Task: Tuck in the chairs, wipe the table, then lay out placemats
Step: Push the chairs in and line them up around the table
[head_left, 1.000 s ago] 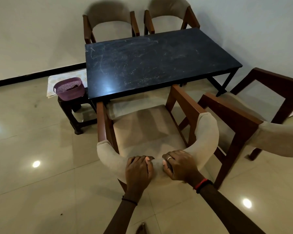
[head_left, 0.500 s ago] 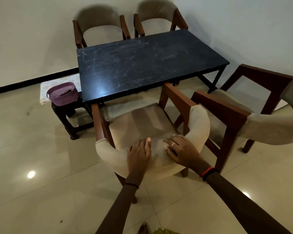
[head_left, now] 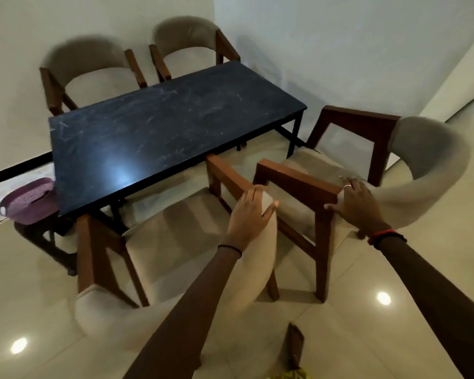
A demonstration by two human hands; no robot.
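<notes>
Left hand [head_left: 251, 212] lies loose-fingered on the near chair [head_left: 175, 236], right hand [head_left: 356, 206] splayed flat on the second chair [head_left: 293, 179] by the table's [head_left: 175, 127] near-right corner.

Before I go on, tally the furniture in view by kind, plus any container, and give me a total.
Beige-padded wooden armchairs: 4 (two at the far side, two at the near side)
Dark rectangular table: 1
Dark wooden side stool: 1
Purple slotted basket: 1
Total: 7
</notes>
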